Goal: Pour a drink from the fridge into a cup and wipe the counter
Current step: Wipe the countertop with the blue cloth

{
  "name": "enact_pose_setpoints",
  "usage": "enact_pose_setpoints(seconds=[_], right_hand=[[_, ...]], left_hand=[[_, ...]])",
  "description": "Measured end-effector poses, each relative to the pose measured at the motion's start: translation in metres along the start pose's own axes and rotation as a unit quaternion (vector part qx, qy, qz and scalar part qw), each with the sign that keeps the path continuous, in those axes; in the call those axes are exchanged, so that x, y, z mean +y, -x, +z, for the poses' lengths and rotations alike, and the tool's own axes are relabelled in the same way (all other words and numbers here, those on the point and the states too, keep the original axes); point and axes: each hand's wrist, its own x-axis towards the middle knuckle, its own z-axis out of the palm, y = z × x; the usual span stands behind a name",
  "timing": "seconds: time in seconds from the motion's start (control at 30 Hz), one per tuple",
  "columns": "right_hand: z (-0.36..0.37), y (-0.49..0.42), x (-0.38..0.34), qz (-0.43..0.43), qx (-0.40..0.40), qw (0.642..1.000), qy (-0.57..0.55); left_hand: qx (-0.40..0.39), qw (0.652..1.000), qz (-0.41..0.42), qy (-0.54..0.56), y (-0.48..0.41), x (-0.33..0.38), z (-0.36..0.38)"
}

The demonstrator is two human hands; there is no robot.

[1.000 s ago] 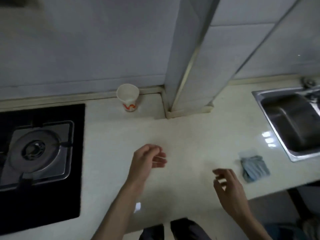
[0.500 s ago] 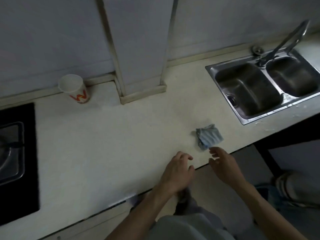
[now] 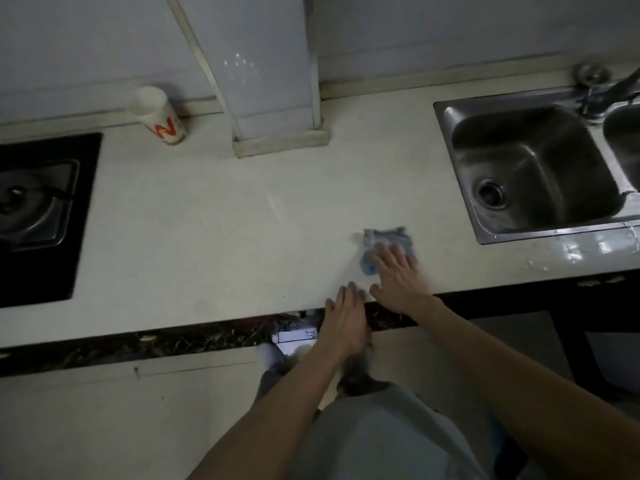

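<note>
Your right hand (image 3: 398,277) lay flat, fingers straight, on crumpled blue cloth (image 3: 386,238); left hand (image 3: 346,322) slack-fingered at pale counter (image 3: 207,237) edge. White paper cup (image 3: 158,116) well apart; steel sink (image 3: 554,140) cropped right.

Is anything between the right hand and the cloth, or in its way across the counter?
Nothing visible. The right hand lies on the blue cloth; the counter left of it shows bare up to the stove, and the paper cup stands back by the wall.

Crumpled blue rag (image 3: 387,238) on counter (image 3: 214,237); cup (image 3: 160,116) upright.
</note>
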Motion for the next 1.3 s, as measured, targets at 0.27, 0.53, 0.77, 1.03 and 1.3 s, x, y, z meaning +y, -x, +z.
enact_pose_setpoints(seconds=[0.27,0.53,0.77,1.03,1.3], right_hand=[[0.026,0.025,0.012,-0.018,0.029,0.998,0.058],[0.043,0.073,0.055,0.062,0.062,0.995,0.041],[0.046,0.083,0.069,0.17,0.073,0.981,-0.06],[0.038,0.065,0.084,0.157,0.08,0.983,-0.044],[-0.013,0.005,0.138,0.077,0.031,0.996,-0.015]], left_hand=[[-0.036,0.998,-0.019,-0.051,-0.001,0.01,0.009],[-0.028,0.998,0.022,-0.05,0.001,-0.006,0.013],[-0.05,0.996,0.02,-0.071,-0.004,-0.005,0.009],[0.025,0.996,0.078,-0.043,-0.047,0.023,-0.028],[0.014,0.998,0.035,-0.053,-0.111,0.076,-0.052]])
